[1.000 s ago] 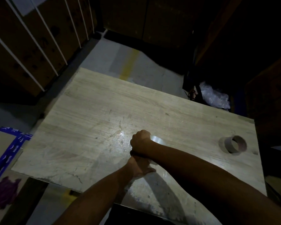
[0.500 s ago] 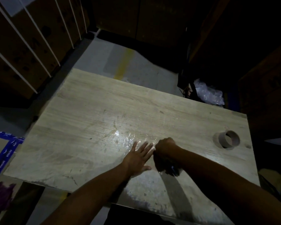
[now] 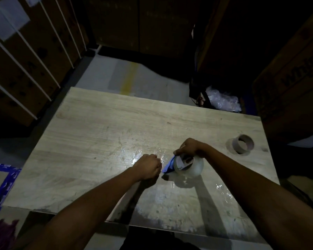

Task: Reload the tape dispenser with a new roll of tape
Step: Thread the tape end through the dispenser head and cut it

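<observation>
Gripping a blue tape dispenser from above with the right hand, fingers clamped around its top, near the front middle of a pale wood-grain worktop. Carrying a roll of clear tape in the dispenser, the roll's brown core facing the camera and its glossy outer face catching the light. Casting a dark shadow on the worktop just below, whether resting there or lifted slightly being impossible to tell. Curling the left hand into a fist just to the left of the dispenser's blue edge, fingers drawn together, whether pinching a tape end not being clear in the dim light. Showing a glossy, wrinkled sheen on the worktop surface behind the left hand and again near the right forearm. Standing well apart at the worktop's right end, an empty cardboard tape core, on its edge with the hollow facing the camera. Lying beyond the worktop's far right corner, a crumpled clear plastic bag on the dark floor. Stacking up on the left and far right, cardboard cartons, those on the left bound with white straps. Peeking in at the lower left, a flat carton with blue printed tape.
</observation>
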A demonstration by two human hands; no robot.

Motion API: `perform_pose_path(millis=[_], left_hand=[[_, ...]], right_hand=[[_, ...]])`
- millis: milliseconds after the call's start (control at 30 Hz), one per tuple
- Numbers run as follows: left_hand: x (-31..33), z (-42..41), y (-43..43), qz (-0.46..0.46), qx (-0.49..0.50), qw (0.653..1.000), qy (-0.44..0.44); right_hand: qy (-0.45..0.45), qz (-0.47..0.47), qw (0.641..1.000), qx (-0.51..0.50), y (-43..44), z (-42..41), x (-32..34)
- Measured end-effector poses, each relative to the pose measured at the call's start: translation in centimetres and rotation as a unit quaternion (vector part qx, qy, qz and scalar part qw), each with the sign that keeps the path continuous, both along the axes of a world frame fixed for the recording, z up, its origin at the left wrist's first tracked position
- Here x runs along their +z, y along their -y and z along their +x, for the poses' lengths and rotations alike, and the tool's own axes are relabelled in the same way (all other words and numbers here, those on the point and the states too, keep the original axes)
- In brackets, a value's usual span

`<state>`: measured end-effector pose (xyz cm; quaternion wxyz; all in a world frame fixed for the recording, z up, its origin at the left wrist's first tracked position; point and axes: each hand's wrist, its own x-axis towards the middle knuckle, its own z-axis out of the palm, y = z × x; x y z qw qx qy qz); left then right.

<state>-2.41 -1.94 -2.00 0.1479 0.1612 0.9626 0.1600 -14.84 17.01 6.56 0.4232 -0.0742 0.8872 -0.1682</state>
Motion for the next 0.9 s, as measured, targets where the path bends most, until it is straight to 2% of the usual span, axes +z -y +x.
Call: perform_pose_path(millis=[33, 67, 100, 167, 233, 267, 367, 434, 534, 567, 634, 734, 900], left_hand=[[0.4, -0.1, -0.4, 0.066, 0.093, 0.993, 0.033], [0.6, -0.1, -0.7, 0.133, 0.187, 0.971, 0.058], [0.8, -0.2, -0.9, 0.207, 0.279, 0.934, 0.085], [1.2, -0.1, -1.4, 0.356, 0.433, 0.815, 0.146], [1.3, 0.1, -2.1, 0.438, 0.529, 0.703, 0.185], [1.3, 0.3, -2.5, 0.447, 0.559, 0.673, 0.188], [1.3, 0.9, -3.9, 0.474, 0.600, 0.614, 0.194], [1.7, 1.3, -5.1, 0.496, 0.602, 0.587, 0.217], [2.4, 1.5, -6.7, 0.521, 0.589, 0.565, 0.250], [2.6, 1.5, -7.1, 0.523, 0.584, 0.567, 0.252], [2.6, 1.4, -7.5, 0.501, 0.580, 0.603, 0.222], [2.5, 1.2, -7.3, 0.442, 0.564, 0.681, 0.152], [2.3, 0.6, -7.1, 0.422, 0.560, 0.704, 0.116]], right_hand=[[0.010, -0.038, 0.998, -0.056, -0.8, 0.1, -0.2], [0.019, -0.074, 0.991, -0.113, -1.6, 0.4, -0.3], [0.019, -0.104, 0.981, -0.164, -2.3, 0.6, -0.7], [0.011, -0.146, 0.958, -0.248, -3.6, 1.5, -1.4], [0.001, -0.194, 0.923, -0.332, -4.4, 2.6, -2.5], [-0.006, -0.211, 0.904, -0.372, -4.7, 3.1, -3.1], [-0.024, -0.263, 0.841, -0.473, -5.0, 4.9, -4.7], [-0.028, -0.299, 0.798, -0.522, -4.8, 5.9, -5.3], [-0.028, -0.341, 0.751, -0.565, -4.3, 7.1, -6.0], [-0.033, -0.347, 0.743, -0.571, -4.0, 7.4, -6.3], [-0.040, -0.353, 0.738, -0.574, -3.6, 7.8, -7.0], [-0.045, -0.376, 0.723, -0.578, -3.0, 8.5, -7.8], [-0.056, -0.365, 0.710, -0.600, -2.5, 9.4, -8.8]])
